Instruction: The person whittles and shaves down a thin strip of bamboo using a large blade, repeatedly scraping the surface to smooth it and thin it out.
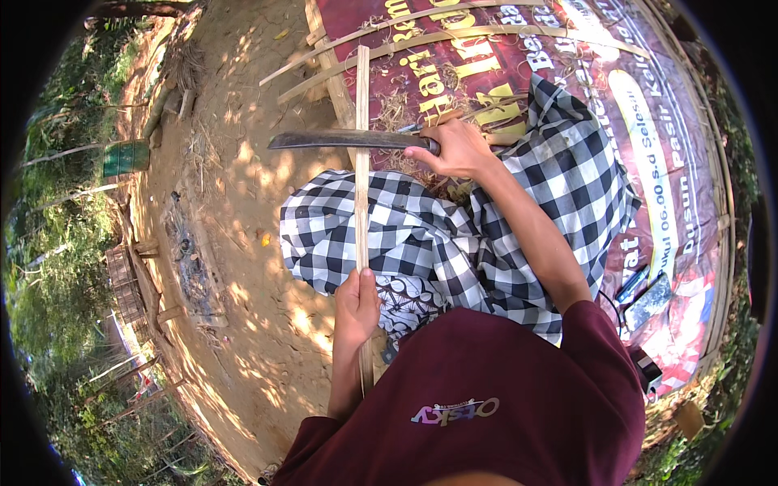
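My left hand (356,301) is closed around the lower part of a long, pale bamboo strip (362,211), thumb along its face. The strip runs away from me, over my lap in black-and-white checked cloth (421,223). In my right hand (455,148) is the handle of a machete (340,140). Its dark, slightly curved blade points left and lies across the strip near its far end; whether the edge bites into the wood I cannot tell. My fingers cover most of the handle.
Two long bamboo strips (478,34) lie across a maroon printed banner (381,89) ahead, among curled shavings (397,109). A wooden edge borders the banner on the left, beside bare earth (251,162). A phone-like object (648,300) rests at the right.
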`<move>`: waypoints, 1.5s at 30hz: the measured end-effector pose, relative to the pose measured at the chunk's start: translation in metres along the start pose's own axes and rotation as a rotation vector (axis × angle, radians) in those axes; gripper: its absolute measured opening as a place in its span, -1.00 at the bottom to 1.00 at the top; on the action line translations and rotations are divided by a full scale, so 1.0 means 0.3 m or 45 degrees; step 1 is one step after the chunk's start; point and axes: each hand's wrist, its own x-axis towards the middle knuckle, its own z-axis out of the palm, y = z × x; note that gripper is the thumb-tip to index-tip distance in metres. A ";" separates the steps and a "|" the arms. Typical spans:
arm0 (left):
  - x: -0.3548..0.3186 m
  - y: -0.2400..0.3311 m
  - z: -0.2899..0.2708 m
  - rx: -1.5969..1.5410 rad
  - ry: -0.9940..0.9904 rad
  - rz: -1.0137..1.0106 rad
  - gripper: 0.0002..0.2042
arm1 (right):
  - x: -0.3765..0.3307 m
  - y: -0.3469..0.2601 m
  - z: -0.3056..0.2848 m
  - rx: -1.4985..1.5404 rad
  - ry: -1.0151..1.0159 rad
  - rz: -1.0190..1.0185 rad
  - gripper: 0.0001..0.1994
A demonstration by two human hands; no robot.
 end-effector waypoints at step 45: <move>-0.004 0.031 0.002 -0.310 -0.066 -0.132 -0.67 | -0.040 -0.107 0.036 -0.019 -0.018 -0.293 -0.33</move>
